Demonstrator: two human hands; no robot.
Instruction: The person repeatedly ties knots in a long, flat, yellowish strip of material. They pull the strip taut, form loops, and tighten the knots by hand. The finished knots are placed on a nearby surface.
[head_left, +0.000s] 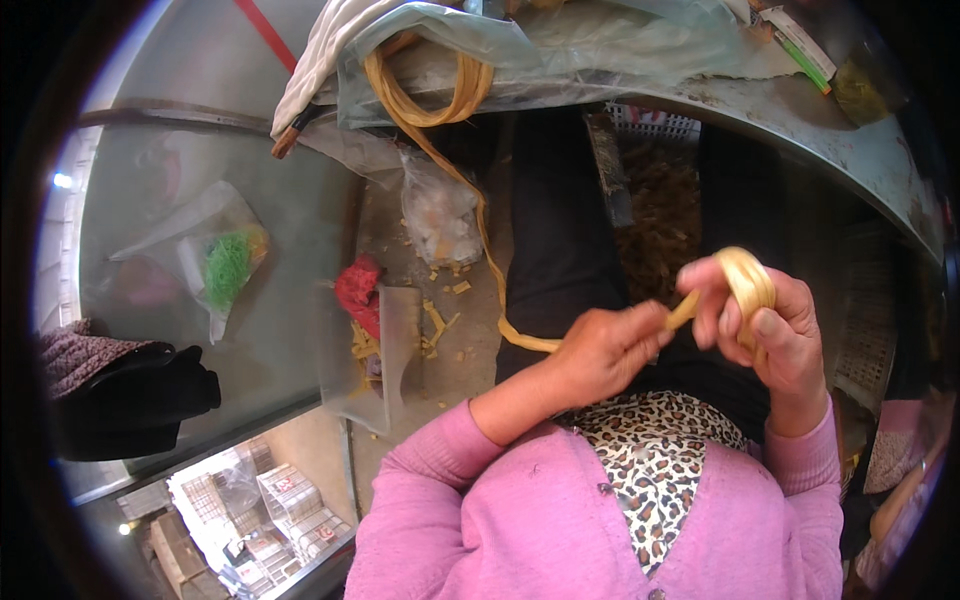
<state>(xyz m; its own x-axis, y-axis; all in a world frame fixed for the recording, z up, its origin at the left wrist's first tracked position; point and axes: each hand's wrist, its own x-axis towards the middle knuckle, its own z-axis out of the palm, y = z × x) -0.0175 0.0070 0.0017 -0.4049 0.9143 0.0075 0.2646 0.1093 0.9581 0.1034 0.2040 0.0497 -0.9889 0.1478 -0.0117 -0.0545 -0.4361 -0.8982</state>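
Note:
A flat yellow fibre strand (491, 259) hangs from a looped hank (450, 112) at the bench's edge and runs down to my left hand (611, 349). That hand grips the strand, and a short length comes out towards the other hand. Around the fingers of my right hand (787, 322) lies a wound coil (746, 281) of the same shiny material, held with the thumb against it. Both hands are above my lap, close together. The fingertips of the right hand look slightly blurred.
Clear plastic sheeting (600, 45) covers the bench before me. A wooden-handled tool (285, 141) juts from its left end. On the floor are a clear plastic bag (441, 214), yellow scraps (439, 330) and a clear bin (390, 360) with a red bag (358, 289). A white basket (652, 120) stands under the bench.

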